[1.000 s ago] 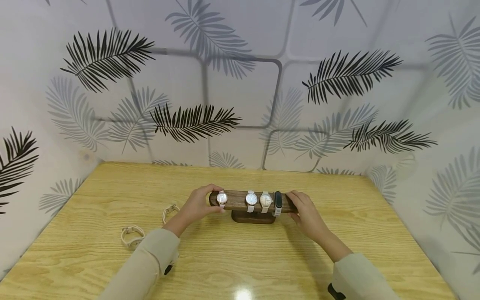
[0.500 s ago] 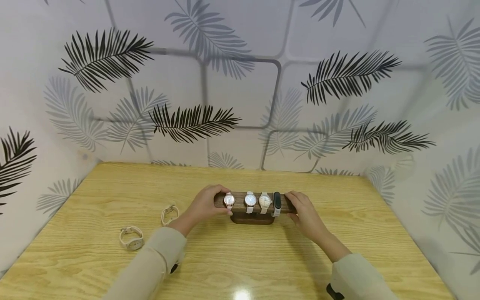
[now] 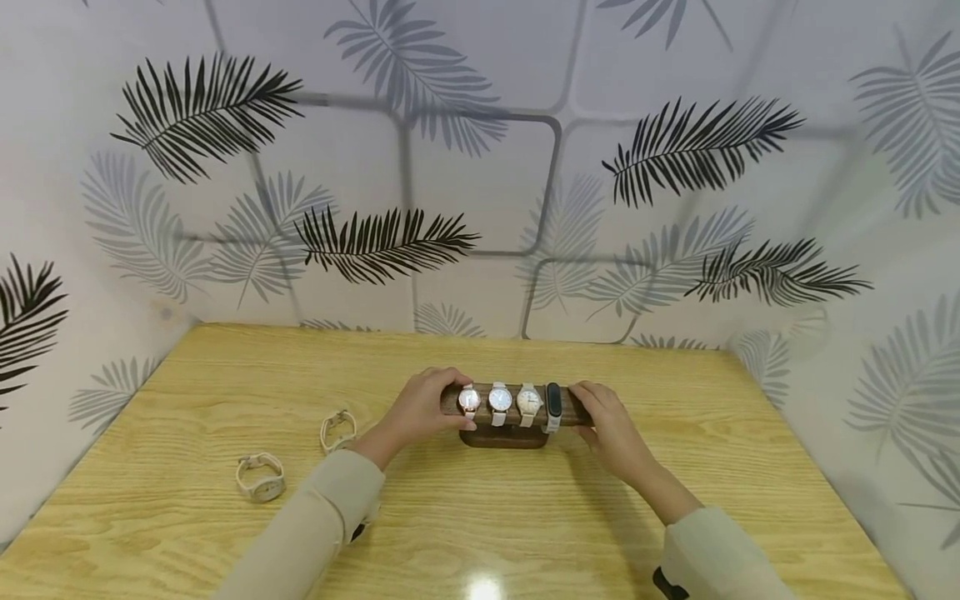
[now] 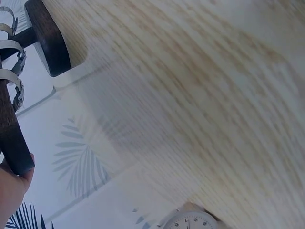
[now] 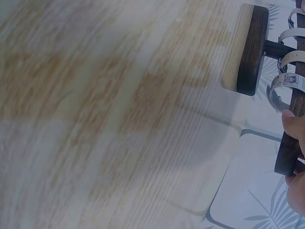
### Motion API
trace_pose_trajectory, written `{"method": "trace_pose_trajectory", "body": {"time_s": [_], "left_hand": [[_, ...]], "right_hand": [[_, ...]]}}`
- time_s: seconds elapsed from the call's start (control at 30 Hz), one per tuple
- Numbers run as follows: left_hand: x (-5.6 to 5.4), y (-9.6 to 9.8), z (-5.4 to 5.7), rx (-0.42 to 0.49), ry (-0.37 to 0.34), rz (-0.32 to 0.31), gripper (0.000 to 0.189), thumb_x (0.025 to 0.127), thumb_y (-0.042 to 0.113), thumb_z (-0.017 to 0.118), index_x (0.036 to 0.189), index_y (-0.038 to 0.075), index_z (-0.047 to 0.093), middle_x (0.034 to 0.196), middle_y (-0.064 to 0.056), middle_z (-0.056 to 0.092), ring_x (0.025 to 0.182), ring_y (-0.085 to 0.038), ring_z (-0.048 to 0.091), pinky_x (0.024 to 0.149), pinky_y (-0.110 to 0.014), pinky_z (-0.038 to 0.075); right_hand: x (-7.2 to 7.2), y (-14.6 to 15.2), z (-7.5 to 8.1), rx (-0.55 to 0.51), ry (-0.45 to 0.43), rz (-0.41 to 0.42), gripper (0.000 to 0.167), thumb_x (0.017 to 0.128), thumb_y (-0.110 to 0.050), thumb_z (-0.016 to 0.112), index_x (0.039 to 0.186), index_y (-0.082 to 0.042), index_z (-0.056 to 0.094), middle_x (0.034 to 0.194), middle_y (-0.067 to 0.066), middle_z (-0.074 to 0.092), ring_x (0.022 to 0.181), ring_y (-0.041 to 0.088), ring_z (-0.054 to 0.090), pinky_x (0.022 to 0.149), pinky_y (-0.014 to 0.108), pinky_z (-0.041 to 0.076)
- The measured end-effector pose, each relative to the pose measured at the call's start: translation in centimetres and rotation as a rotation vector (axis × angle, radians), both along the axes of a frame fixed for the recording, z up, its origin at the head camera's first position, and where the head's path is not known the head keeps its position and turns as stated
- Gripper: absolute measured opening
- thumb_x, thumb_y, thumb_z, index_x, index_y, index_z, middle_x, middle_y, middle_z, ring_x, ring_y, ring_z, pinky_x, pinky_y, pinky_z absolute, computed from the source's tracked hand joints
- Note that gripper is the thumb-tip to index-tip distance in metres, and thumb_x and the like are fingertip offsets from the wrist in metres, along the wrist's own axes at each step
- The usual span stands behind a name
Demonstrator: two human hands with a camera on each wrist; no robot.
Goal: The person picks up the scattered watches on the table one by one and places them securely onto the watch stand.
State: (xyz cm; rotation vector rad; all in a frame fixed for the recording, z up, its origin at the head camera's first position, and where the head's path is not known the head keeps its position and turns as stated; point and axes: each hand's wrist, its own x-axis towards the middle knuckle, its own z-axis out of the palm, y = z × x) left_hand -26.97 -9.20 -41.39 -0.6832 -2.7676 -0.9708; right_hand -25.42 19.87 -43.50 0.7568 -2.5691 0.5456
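A dark wooden watch stand (image 3: pixel 577 410) with a horizontal bar and a flat base stands on the table. Around its bar sit a pink-gold watch (image 3: pixel 469 400), two pale-strapped watches and a black fitness band (image 3: pixel 553 400) with a light strap. My left hand (image 3: pixel 420 407) reaches round the bar's left end, its thumb and fingers pinching the pink-gold watch at the strap. At the other end, my right hand (image 3: pixel 613 429) grips the bar beside the fitness band. In the right wrist view, the thumb lies against the dark bar (image 5: pixel 287 152).
On the left of the wooden table (image 3: pixel 450 525) lie two more pale watches, one watch (image 3: pixel 267 489) nearer the front and another watch (image 3: pixel 325 433) farther back, close to my left forearm. A leaf-patterned wall covering (image 3: pixel 480 183) rises behind the table.
My left hand has slid the pink-gold watch rightward along the bar, close to the neighbouring white watch. The right hand has kept its grip on the bar's right end.
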Motion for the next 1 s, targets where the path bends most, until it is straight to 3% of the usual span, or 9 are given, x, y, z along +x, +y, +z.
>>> {"method": "trace_pose_trajectory", "body": {"time_s": [0.23, 0.73, 1.0], "left_hand": [[-0.2, 0.3, 0.0, -0.04, -0.007, -0.014, 0.054, 0.069, 0.031, 0.082, 0.115, 0.011, 0.061, 0.115, -0.005, 0.062, 0.114, -0.027, 0.052, 0.104, -0.047, 0.036], [-0.3, 0.1, -0.5, -0.059, 0.025, -0.029, 0.059, 0.071, 0.033, 0.08, 0.121, 0.01, 0.059, 0.121, -0.007, 0.061, 0.118, -0.028, 0.051, 0.103, -0.048, 0.037], [0.2, -1.8, -1.0, -0.02, 0.016, 0.007, 0.076, 0.07, 0.034, 0.081, 0.135, 0.011, 0.048, 0.135, -0.012, 0.05, 0.127, -0.033, 0.043, 0.106, -0.053, 0.035]], "right_hand": [[-0.1, 0.1, 0.0, 0.0, 0.009, 0.005, 0.056, 0.072, 0.005, 0.075, 0.123, 0.007, 0.052, 0.12, 0.023, 0.053, 0.114, 0.04, 0.049, 0.097, 0.051, 0.044], [-0.1, 0.1, -0.2, -0.002, -0.009, -0.005, 0.056, 0.073, 0.005, 0.074, 0.124, 0.006, 0.051, 0.121, 0.022, 0.053, 0.115, 0.04, 0.048, 0.097, 0.05, 0.043], [0.0, 0.1, -0.1, 0.002, -0.02, -0.011, 0.056, 0.074, 0.004, 0.074, 0.125, 0.006, 0.051, 0.121, 0.022, 0.053, 0.116, 0.039, 0.048, 0.098, 0.05, 0.043]]}}
